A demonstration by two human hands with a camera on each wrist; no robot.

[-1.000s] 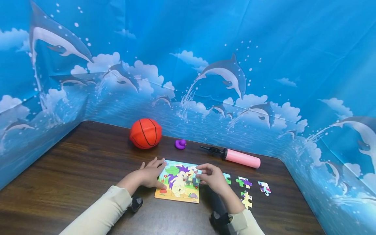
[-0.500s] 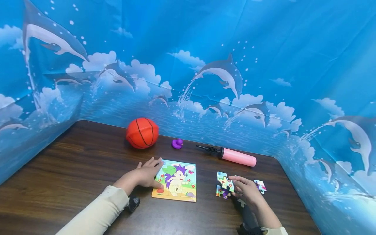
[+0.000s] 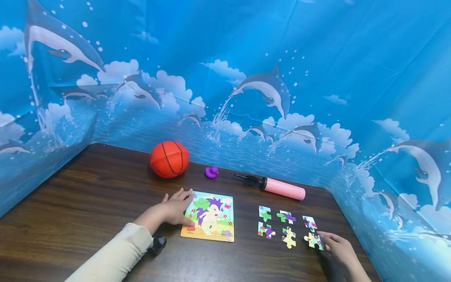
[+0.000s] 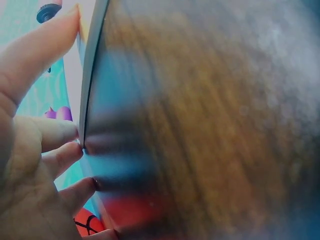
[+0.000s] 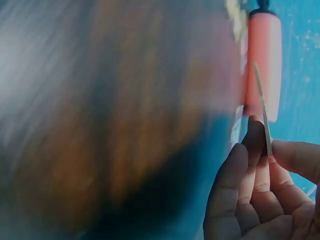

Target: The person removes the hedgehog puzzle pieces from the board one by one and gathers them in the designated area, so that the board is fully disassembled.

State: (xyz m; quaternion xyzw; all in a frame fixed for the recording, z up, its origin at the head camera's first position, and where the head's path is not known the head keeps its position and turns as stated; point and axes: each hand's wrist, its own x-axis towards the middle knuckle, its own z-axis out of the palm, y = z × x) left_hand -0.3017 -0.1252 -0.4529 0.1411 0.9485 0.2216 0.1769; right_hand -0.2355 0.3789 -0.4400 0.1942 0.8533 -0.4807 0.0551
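Note:
My left hand (image 3: 173, 210) rests spread at the left edge of a hedgehog picture board (image 3: 215, 236), thumb and fingertips touching it. In the left wrist view the thumb and fingertips meet the thin edge of the board (image 4: 92, 65). At the right of the table my right hand (image 3: 340, 249) pinches a jigsaw puzzle piece (image 3: 313, 240) between thumb and fingers. Edge-on, that piece (image 5: 263, 110) shows as a thin strip in the right wrist view. Several loose puzzle pieces (image 3: 289, 237) lie in two rows to the left of this hand.
Behind the board sit a red ball (image 3: 169, 159) and a purple rubber duck (image 3: 211, 172). A pink hand pump (image 3: 284, 188) with a black nozzle lies behind the loose pieces. A blue dolphin-print backdrop (image 3: 225, 98) rises along the table's back and sides.
My right hand has moved right, from the board to the loose pieces and on to their right end, carrying a puzzle piece. My left hand stays at the board.

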